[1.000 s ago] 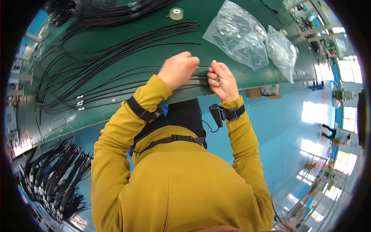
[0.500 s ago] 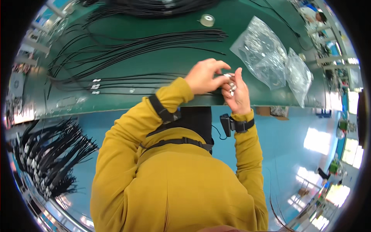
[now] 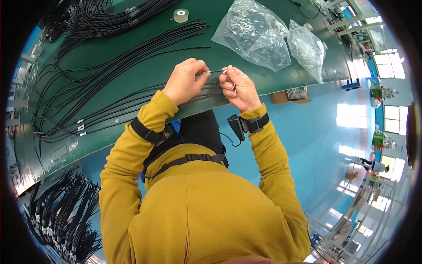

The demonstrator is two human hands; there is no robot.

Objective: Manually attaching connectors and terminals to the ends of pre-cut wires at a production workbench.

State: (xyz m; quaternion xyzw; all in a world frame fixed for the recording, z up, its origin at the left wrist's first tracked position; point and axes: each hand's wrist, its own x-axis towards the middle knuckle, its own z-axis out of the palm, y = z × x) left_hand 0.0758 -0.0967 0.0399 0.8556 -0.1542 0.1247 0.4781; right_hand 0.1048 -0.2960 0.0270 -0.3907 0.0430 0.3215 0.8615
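Above the table's near edge, my left hand pinches a thin black cable close to its end. My right hand has thumb and forefinger closed on a small silvery piece at the cable's tip; whether it is a connector or a cap is too small to tell. More small shiny metal pieces sit in its curled fingers. Several black cables run leftward beneath my left hand, with white tags on them. Behind lies a loose bundle of black cables.
Two clear plastic bags of small shiny parts lie at the right on the green table. A tape roll stands farther back beside a large cable coil. More cables hang low at left. A cardboard box is below the edge.
My hands have drawn apart, and a cable end now shows between them. The whole view has turned, so the table slants and its things appear farther left.
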